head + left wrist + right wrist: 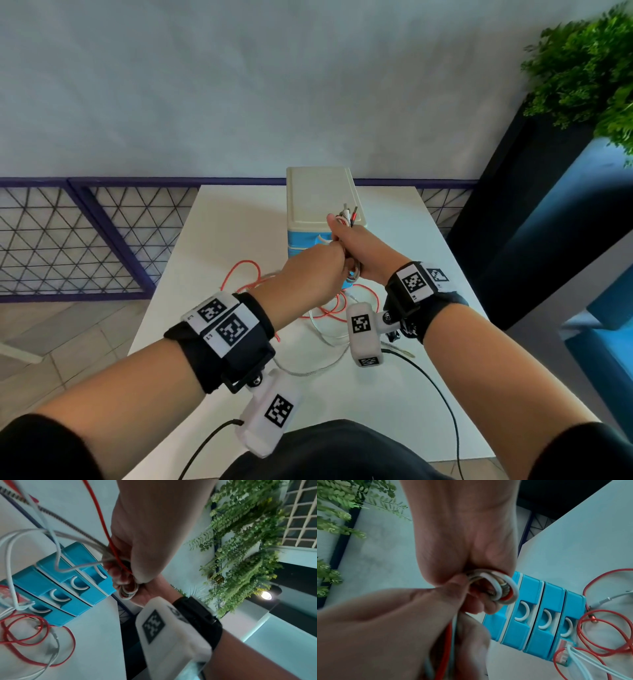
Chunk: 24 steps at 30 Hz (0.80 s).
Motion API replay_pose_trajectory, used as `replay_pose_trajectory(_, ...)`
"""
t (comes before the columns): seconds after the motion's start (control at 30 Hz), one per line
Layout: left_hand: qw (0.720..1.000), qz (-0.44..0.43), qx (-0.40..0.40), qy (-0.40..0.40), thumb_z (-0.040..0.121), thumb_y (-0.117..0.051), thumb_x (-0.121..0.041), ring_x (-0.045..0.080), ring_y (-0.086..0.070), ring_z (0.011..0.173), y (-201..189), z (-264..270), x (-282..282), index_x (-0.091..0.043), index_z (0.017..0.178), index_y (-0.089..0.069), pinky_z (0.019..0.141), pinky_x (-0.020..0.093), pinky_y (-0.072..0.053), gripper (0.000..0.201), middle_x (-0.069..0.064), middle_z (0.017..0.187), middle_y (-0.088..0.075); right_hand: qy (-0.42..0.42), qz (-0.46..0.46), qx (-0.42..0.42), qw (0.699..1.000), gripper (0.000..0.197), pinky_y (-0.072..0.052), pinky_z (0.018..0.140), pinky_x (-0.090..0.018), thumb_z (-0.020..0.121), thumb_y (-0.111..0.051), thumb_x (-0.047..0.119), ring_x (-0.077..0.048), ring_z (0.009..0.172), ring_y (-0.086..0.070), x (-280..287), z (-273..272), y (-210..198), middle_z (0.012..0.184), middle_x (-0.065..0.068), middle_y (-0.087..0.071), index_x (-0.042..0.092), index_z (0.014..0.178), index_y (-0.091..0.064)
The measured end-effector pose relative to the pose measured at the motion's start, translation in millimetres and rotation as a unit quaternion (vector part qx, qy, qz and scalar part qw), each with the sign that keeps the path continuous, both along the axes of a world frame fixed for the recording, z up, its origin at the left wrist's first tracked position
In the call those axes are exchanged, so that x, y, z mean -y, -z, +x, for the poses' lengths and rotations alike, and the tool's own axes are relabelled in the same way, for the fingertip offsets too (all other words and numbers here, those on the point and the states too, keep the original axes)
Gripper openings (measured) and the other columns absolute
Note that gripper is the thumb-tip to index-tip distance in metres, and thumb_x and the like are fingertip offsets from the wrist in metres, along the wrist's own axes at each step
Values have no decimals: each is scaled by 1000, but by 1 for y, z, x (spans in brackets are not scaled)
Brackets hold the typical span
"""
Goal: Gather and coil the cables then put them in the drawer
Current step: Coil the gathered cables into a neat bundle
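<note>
Both hands meet above the white table, in front of a small drawer unit with a beige top and blue drawers. My right hand grips a small coil of red, white and grey cables wound round its fingers; plug ends stick up above the fist. My left hand grips the trailing cable strands right beside the coil. The remaining red and white cables lie loose on the table below the hands. All drawers look closed.
A leafy plant on a dark stand is at the right, with a blue seat below it. A wire fence panel runs behind the table on the left. Black leads from the wrist cameras cross the near table edge.
</note>
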<state>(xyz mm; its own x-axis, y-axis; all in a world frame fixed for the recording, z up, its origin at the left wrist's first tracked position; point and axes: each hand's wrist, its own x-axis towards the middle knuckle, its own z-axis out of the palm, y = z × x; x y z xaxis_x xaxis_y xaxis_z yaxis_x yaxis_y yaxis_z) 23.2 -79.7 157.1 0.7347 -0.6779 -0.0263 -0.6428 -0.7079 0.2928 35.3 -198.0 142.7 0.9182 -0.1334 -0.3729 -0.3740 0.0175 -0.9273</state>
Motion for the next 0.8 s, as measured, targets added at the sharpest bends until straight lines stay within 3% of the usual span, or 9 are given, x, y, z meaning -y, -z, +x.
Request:
replay_pose_trajectory(0.1,992,-50,-113,9,100,-32,-32,25,-62,74,2,6,-2,-9,108,-51,68,36,-48,32,10,86,-70,28,42,21,998,39,-35,47,-25,94,-49,51,-12,45,-38,0,2,-2,54,4,-40,18,75,-42)
replay_pose_trajectory(0.2,976,-74,-204,17,100,-28,-36,24,-67,82,10,6,-6,-17,85,-57,80,32,-49,38,3,79,-71,63,147,49,986,38,-35,43,-20,96,-48,47,-10,47,-32,0,4,-2,59,1,-30,19,72,-37)
replay_pose_trajectory(0.23,974,-81,-211,20,101,-28,-36,24,-65,85,13,4,-7,-16,86,-58,82,31,-48,38,2,84,-70,74,177,56,980,39,-38,42,-21,96,-48,47,-11,46,-35,0,5,-2,58,1,-32,19,71,-37)
replay_pose_trajectory(0.33,976,-83,-202,26,102,-28,-32,21,-57,99,24,-4,-8,-9,114,-52,86,30,-41,35,6,111,-63,95,256,74,959,41,-46,49,-25,95,-50,49,-11,48,-45,-1,4,-2,57,2,-39,17,70,-42)
replay_pose_trajectory(0.43,975,-119,-187,19,102,-29,-30,29,-56,108,35,-8,-8,-9,121,-46,94,41,-43,33,13,118,-60,127,308,76,940,44,-55,65,-33,93,-50,53,-14,53,-53,-1,5,1,59,0,-46,17,67,-43)
replay_pose_trajectory(0.5,973,-157,-170,7,101,-32,-32,27,-58,100,42,-9,-9,-13,107,-50,90,43,-46,27,11,109,-63,143,328,75,931,47,-58,68,-36,90,-51,56,-16,53,-57,-2,4,1,60,-2,-49,16,67,-43)
replay_pose_trajectory(0.6,968,-204,-143,-11,96,-39,-42,19,-60,77,56,-7,-13,-15,82,-55,73,38,-49,35,3,83,-66,152,332,66,929,51,-53,50,-26,86,-51,63,-12,41,-50,-3,0,-4,52,0,-45,17,66,-41)
replay_pose_trajectory(0.7,972,-192,-132,-1,94,-40,-46,18,-60,65,67,-2,-18,-12,83,-61,63,35,-49,41,1,72,-65,142,302,69,940,52,-35,34,-18,85,-48,66,-5,32,-30,-4,-3,-11,46,6,-31,18,67,-39)
replay_pose_trajectory(0.8,973,-159,-166,2,96,-43,-34,7,-48,51,77,3,-30,-20,83,-60,54,20,-40,26,-7,62,-55,128,271,86,950,52,-25,31,-17,87,-45,66,-4,29,-23,0,-3,-20,42,7,-29,19,65,-38)
